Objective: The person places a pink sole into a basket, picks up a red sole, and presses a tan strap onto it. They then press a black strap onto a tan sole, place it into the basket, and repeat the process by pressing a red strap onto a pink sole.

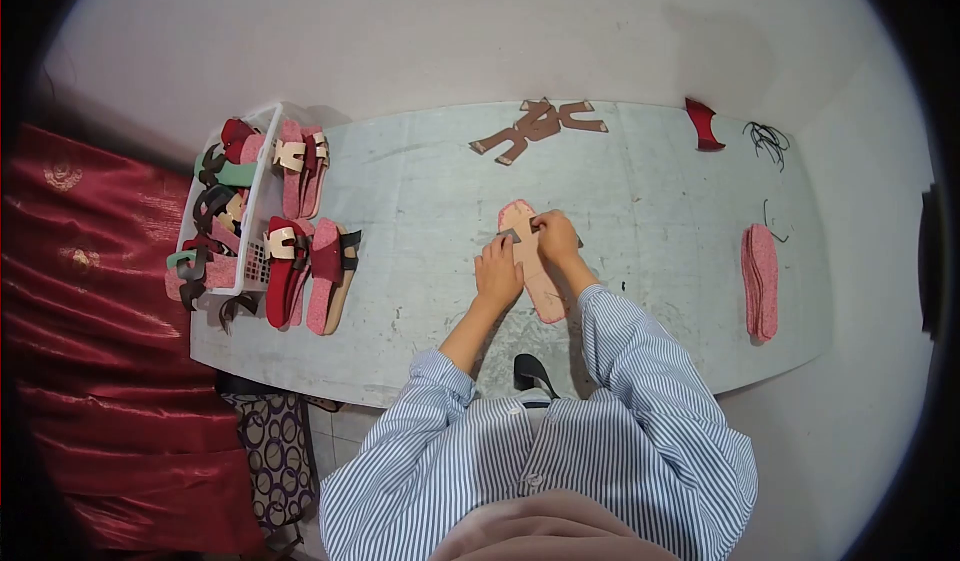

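Observation:
A beige shoe sole (pixel 540 291) with a pink edge lies lengthwise on the table in front of me. Brown strap ends (pixel 512 235) show folded over its upper half, and part of the strap is hidden under my hands. My left hand (pixel 497 273) rests at the sole's left edge, its fingers bent together on one strap end. On the upper right of the sole, my right hand (pixel 558 239) is closed, thumb and fingers pinching the other dark strap end. The exact grip of both fingertips is partly hidden.
Brown cut strap pieces (pixel 540 121) lie at the back. A white basket (pixel 262 176) of sandals and several finished sandals (pixel 322 276) stand left. Stacked pink soles (pixel 760 286), a red piece (pixel 704 126) and black cords (pixel 768 144) are right. A black strap (pixel 533 371) lies at the front edge.

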Tool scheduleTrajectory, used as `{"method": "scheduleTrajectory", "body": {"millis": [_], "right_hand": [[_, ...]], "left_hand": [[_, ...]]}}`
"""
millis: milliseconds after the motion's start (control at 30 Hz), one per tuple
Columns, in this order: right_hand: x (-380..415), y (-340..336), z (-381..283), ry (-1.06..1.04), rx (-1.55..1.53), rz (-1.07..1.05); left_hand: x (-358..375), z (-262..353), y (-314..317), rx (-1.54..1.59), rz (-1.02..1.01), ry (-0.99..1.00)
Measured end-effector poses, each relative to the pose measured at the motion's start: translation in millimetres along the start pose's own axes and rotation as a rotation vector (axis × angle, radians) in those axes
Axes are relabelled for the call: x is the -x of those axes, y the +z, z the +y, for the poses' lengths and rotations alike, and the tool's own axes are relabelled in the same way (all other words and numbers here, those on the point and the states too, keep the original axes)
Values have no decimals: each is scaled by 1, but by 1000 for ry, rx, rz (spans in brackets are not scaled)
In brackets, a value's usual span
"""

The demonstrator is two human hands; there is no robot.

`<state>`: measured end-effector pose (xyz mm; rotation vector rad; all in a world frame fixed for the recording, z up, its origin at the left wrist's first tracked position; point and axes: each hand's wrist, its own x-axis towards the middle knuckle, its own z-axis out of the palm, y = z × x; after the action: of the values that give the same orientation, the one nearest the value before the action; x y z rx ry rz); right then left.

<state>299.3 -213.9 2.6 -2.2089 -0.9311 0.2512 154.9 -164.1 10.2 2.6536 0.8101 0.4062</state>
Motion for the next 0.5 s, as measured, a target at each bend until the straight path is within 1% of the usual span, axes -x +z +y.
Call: {"method": "scheduleTrajectory", "body": {"millis": [33, 100, 133, 167, 233, 367, 500], "right_hand": [[-4, 1, 3, -10, -4, 1], [-12, 4, 7, 142, -192, 79], [-12, 8, 8, 158, -367, 114], [-14, 10, 10, 155, -368, 109], [-15, 7, 10, 158, -319, -51], [-13, 6, 9, 161, -362, -69], [-10, 6, 7, 168, -424, -95]], "left_hand": [[1, -1, 1, -5, 40, 3], [1, -2, 1, -14, 87, 0], [2, -2, 1, -15, 76, -10], [3, -2, 1, -14, 62, -19], [2, -4, 0, 36, 62, -45], [3, -5, -5, 180, 66, -62], [6, -6, -3, 200, 79, -74]]}}
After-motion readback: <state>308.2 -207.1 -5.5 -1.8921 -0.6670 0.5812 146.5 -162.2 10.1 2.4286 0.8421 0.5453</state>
